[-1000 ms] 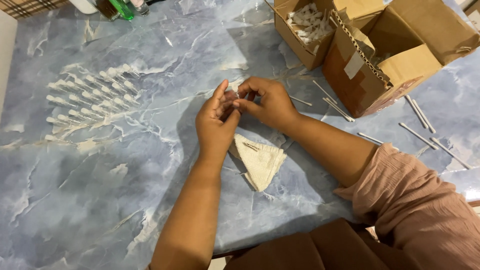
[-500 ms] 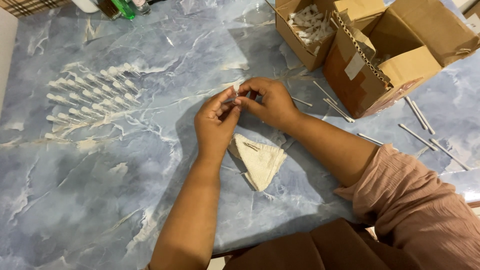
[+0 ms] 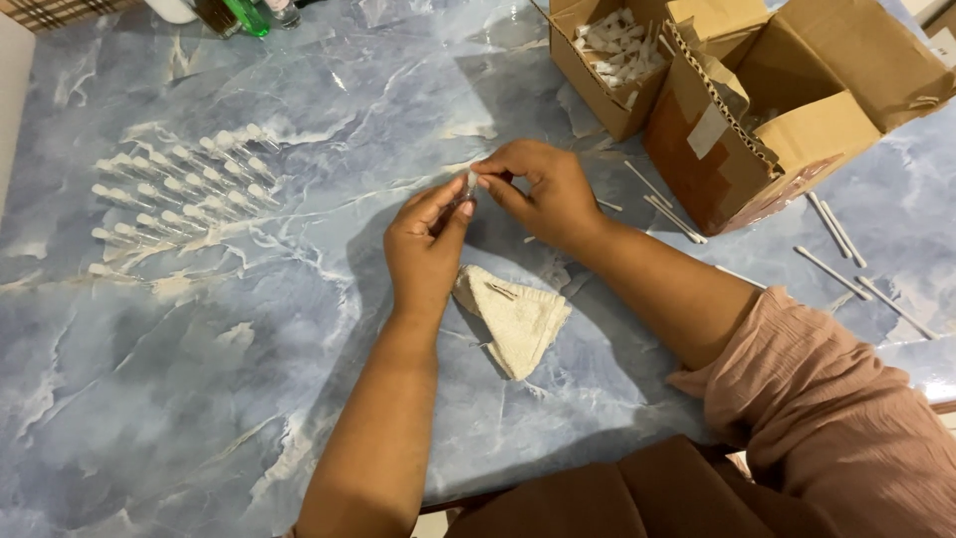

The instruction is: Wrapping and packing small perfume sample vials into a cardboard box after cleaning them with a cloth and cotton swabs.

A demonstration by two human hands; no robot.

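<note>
Nearest, a folded cream cloth (image 3: 515,317) lies on the tabletop (image 3: 199,379) under the left hand (image 3: 423,249) and right hand (image 3: 546,194), both pinching what seems a small clear vial (image 3: 469,185), mostly hidden by fingertips, with rows of similar vials (image 3: 179,189) beyond.

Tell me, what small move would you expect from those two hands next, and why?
Probably setting the small clear piece among the rows of similar pieces on the left. Left hand and right hand pinch it together above the folded cloth; the rows look like finished ones.
</note>
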